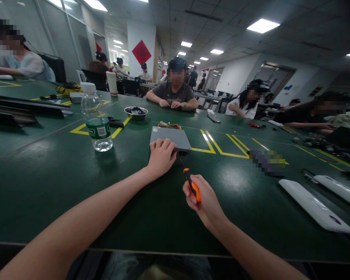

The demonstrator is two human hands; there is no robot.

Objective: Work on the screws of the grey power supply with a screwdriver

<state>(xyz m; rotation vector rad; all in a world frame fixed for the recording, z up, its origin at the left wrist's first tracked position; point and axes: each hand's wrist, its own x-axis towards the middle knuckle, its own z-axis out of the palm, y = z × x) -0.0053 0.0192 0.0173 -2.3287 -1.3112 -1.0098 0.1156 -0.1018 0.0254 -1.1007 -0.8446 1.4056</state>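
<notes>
Left hand (161, 157): grip clamped over near edge of grey box (170, 137), which lies flat mid-desk (134, 210); likely pins it against sliding. Right hand (205, 204): grip closed round orange screwdriver (191, 186), shaft angled at box's near right corner. Water bottle (96, 118) and bowl (136, 112) stand apart, left.

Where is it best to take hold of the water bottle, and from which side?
Probably around the labelled waist of the water bottle, coming from its near right side: it stands upright and round, and the left hand is nearest there.
</notes>
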